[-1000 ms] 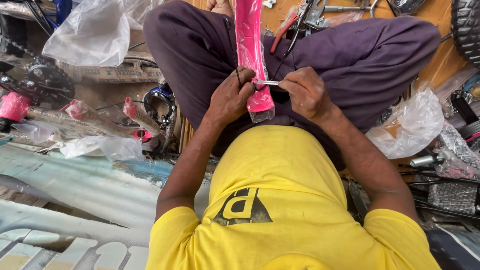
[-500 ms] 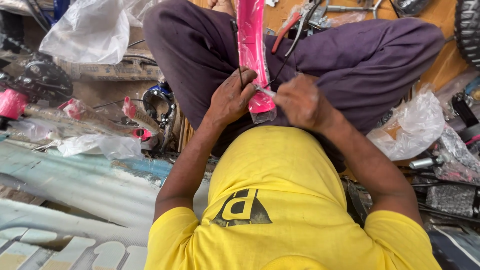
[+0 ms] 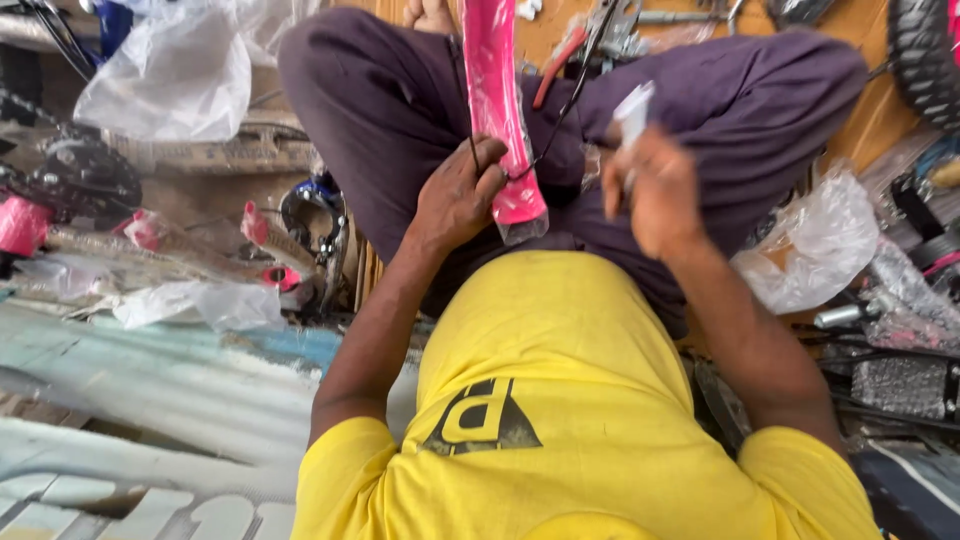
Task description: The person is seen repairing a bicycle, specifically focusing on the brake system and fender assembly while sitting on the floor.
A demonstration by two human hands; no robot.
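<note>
I am seeing my left hand (image 3: pixel 458 200) gripping the near end of a long pink part (image 3: pixel 500 110) over my lap, fingers curled around it. My right hand (image 3: pixel 655 190), just right, is pinching a small white scrap (image 3: pixel 633 110), raised.

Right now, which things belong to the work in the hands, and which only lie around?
In use:
- pink tube, held by the left hand
- black cable beside the tube
- white scrap, pinched in the right hand

Lying about:
- plastic bags
- red pliers
- tyre
- pink parts in wrap
</note>
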